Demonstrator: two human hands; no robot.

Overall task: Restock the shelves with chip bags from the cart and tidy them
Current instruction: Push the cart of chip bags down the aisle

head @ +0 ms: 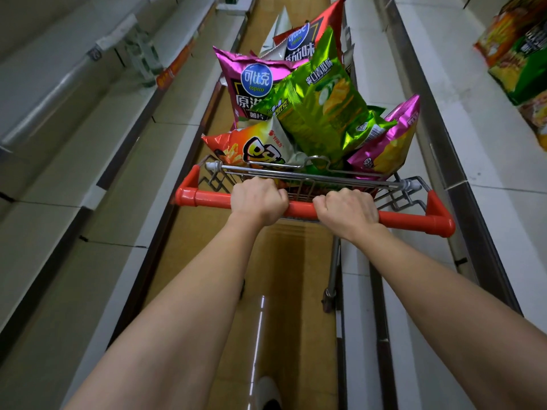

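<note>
Head view: your left hand (259, 200) and right hand (346, 211) grip the cart handle (299, 209); beyond it chip bags (319, 108) await shelving, so stop and pick one.

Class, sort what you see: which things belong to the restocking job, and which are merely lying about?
Job: cart, green chip bag, purple chip bag, orange chip bag, left hand, right hand.
Lying about: bottles on left shelf.

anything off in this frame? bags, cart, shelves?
Nothing damaged or spilled. The chip bags are heaped loosely: the green bag lies tilted across the pile and a pink bag leans over the cart's right rim. Both hands grip the red handle.
</note>
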